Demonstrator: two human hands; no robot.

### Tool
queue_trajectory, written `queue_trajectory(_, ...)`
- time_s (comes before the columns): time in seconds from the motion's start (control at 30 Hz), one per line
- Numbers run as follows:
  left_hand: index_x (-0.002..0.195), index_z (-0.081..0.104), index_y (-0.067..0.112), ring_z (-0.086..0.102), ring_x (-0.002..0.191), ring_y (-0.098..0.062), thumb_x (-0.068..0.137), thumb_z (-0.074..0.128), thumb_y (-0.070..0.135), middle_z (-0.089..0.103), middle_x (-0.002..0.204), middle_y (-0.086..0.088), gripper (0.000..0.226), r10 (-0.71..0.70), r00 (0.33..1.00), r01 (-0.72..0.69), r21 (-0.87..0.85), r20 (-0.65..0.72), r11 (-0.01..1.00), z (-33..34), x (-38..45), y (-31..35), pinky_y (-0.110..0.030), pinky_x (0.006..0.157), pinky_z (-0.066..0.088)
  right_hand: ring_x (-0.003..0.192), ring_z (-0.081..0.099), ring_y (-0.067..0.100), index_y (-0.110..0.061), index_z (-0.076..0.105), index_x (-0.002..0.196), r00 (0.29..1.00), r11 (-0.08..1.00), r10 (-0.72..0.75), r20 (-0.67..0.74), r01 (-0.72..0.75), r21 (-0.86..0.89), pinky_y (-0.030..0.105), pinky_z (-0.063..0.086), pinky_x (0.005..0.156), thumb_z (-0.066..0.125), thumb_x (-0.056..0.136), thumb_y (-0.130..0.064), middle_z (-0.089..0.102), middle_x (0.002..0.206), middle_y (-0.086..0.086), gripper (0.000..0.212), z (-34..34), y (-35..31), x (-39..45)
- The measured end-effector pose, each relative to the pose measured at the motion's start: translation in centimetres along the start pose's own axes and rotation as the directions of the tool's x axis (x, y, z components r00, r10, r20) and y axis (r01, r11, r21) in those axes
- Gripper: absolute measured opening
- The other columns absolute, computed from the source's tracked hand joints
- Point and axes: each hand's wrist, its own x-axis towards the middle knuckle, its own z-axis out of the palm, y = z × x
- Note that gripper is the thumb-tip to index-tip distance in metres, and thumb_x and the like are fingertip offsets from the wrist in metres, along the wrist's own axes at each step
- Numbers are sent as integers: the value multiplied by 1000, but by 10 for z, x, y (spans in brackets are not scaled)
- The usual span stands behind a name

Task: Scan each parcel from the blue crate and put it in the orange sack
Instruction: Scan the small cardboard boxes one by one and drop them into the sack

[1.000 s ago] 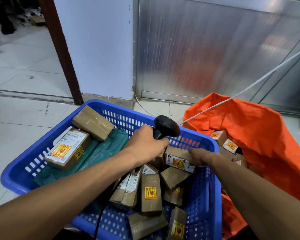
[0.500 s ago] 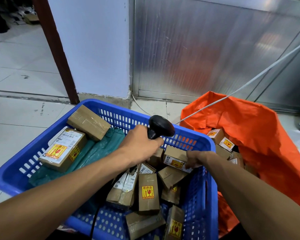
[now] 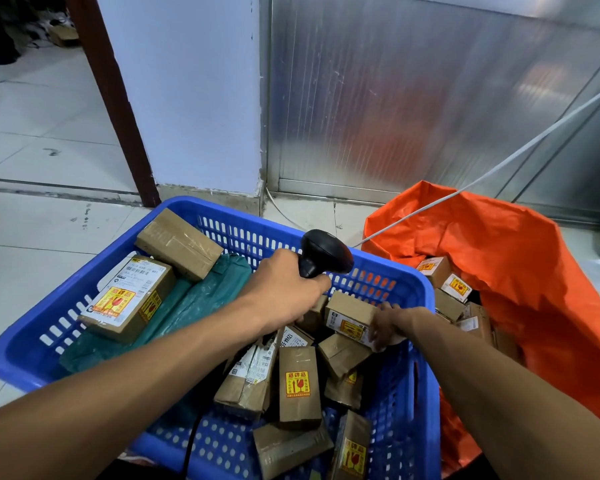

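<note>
Parcels fill the blue crate (image 3: 42, 355): big labelled box (image 3: 127, 299) far left on a green bag (image 3: 174, 313), small boxes piled right. Left hand (image 3: 284, 289) fisted round the scanner (image 3: 323, 254) handle, head aimed at the parcel (image 3: 349, 315) just below it. Right hand (image 3: 387, 327) grips that parcel's right end, still inside the crate near its right wall. Orange sack (image 3: 499, 271) right of the crate, open, several boxes inside.

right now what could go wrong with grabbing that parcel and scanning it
The right hand grips the small parcel only at its end, so it might slip back into the blue crate. The scanner in the left hand trails a cable near the orange sack, which could snag.
</note>
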Motion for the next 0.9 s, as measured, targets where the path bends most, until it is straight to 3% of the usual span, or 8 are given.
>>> queue_trajectory(0.13, 74, 64, 12, 55, 40, -13, 89, 64, 23, 67, 64, -4, 18, 3, 1000, -3, -4, -2, 1000, -2, 0, 0, -23, 51, 44, 133, 32, 36, -31, 64, 121, 997, 997, -73, -20, 73, 33, 48, 35, 112, 70, 89, -28, 33, 145, 11, 33, -3, -1, -5)
queue_trajectory(0.23, 73, 65, 12, 54, 40, -13, 89, 63, 22, 67, 63, -3, 19, 6, 1000, -6, -12, 4, 1000, -2, -1, 1, -23, 51, 43, 128, 32, 33, -33, 62, 102, 989, 993, -101, -106, 106, 42, 46, 38, 107, 70, 89, -24, 36, 136, 9, 17, -5, -2, -12)
queue_trajectory(0.5, 76, 67, 10, 55, 41, -14, 89, 64, 23, 72, 65, -6, 18, 18, 1000, -18, 4, -5, 1000, 0, -2, 4, -25, 54, 46, 110, 37, 24, -28, 51, 75, 980, 982, -166, -110, 175, 76, 38, 34, 87, 68, 87, -12, 49, 107, 0, 26, -10, -3, -21)
queue_trajectory(0.57, 76, 67, 10, 56, 41, -14, 88, 65, 24, 75, 70, -10, 19, 16, 1000, -16, 2, -7, 1000, 1, -2, 5, -25, 55, 47, 106, 45, 23, -28, 53, 76, 980, 977, -173, -94, 183, 111, 35, 37, 85, 71, 84, -11, 53, 99, -2, 26, -10, -4, -25)
queue_trajectory(0.63, 78, 67, 9, 56, 42, -16, 88, 65, 25, 76, 74, -12, 19, 18, 1000, -18, -6, -5, 1000, 2, -1, 6, -27, 57, 48, 107, 53, 23, -25, 59, 95, 983, 974, -157, -99, 170, 149, 34, 45, 89, 81, 77, -17, 57, 105, -1, 29, -11, -4, -28)
queue_trajectory(0.7, 80, 68, 8, 57, 43, -16, 88, 65, 25, 74, 70, -11, 19, 27, 1000, -27, -5, -8, 1000, 2, -1, 7, -28, 59, 50, 110, 56, 24, -20, 59, 113, 982, 968, -164, -95, 179, 176, 34, 48, 93, 84, 74, -19, 60, 114, 2, 46, -12, -5, -33)
queue_trajectory(0.77, 80, 68, 8, 58, 42, -16, 88, 65, 24, 70, 65, -5, 19, 35, 999, -35, -7, -9, 999, 2, -3, 8, -28, 58, 50, 107, 58, 22, -19, 59, 111, 979, 963, -180, -100, 196, 187, 32, 49, 89, 84, 75, -20, 61, 111, 1, 44, -14, -6, -39)
queue_trajectory(0.9, 82, 68, 9, 57, 42, -14, 90, 65, 25, 70, 63, -1, 18, 45, 999, -46, -14, -5, 999, 1, -5, 9, -28, 55, 50, 89, 64, 19, -21, 54, 87, 979, 937, -188, -73, 201, 286, 20, 47, 61, 83, 79, -18, 62, 89, -3, 30, -18, -6, -50)
